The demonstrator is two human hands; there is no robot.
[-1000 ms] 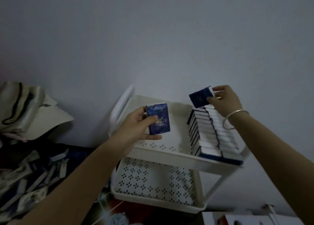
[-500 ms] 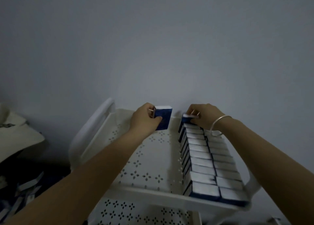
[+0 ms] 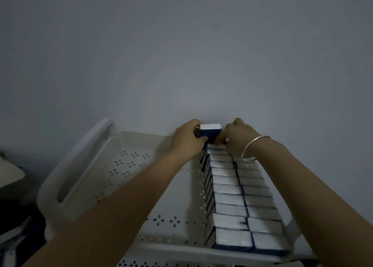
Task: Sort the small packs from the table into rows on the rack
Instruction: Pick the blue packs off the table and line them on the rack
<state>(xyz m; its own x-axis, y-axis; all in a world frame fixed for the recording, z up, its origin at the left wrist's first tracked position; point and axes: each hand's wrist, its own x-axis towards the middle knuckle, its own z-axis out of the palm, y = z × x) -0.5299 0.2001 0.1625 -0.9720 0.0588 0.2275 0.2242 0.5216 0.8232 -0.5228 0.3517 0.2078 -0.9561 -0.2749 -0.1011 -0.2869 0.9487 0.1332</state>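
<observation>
On the white rack (image 3: pixel 141 134), left hand (image 3: pixel 186 139) and right hand (image 3: pixel 236 137) pinch one blue, white-topped pack (image 3: pixel 210 130).

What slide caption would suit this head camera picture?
Left hand holds a blue pack at the far end of the rows of packs on a white rack, right hand beside it.

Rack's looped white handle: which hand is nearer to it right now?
Left. The left hand grips the raised blue pack, right of the handle; the right hand is farther right, beyond that pack.
</observation>
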